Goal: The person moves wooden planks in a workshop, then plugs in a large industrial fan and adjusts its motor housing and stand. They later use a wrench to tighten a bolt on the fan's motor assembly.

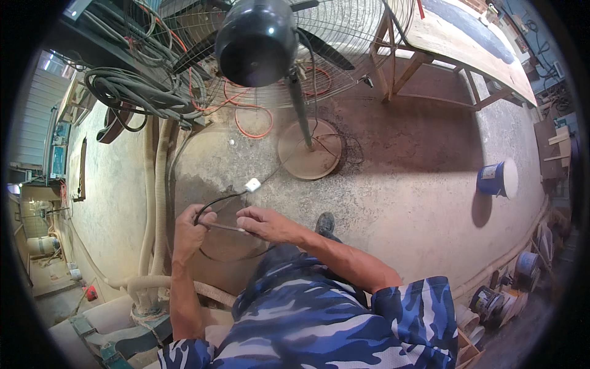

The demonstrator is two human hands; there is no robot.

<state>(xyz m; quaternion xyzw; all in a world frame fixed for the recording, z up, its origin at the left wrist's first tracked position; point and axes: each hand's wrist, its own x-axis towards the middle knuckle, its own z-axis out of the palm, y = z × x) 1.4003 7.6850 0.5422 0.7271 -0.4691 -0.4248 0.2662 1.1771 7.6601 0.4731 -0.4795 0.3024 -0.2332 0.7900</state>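
Observation:
My left hand (194, 224) is closed around a black cable (216, 200), which loops over the hand and runs up to a white plug connector (252, 184). Between my two hands stretches a thin greyish-brown strip (224, 227); my right hand (265, 224) pinches its other end. Whether this strip is cord or tape I cannot make out. From the white connector a thin lead reaches the round base (309, 150) of a standing fan (257, 43). More dark cable hangs below my hands in a loose loop.
Coiled grey cables (138, 92) and an orange hose (255, 126) lie at the upper left. Ribbed hoses (157, 197) run along the left. A wooden table (467, 55) stands at the far right, with a blue and white bucket (498, 178) nearer. Tins (487, 300) line the lower right.

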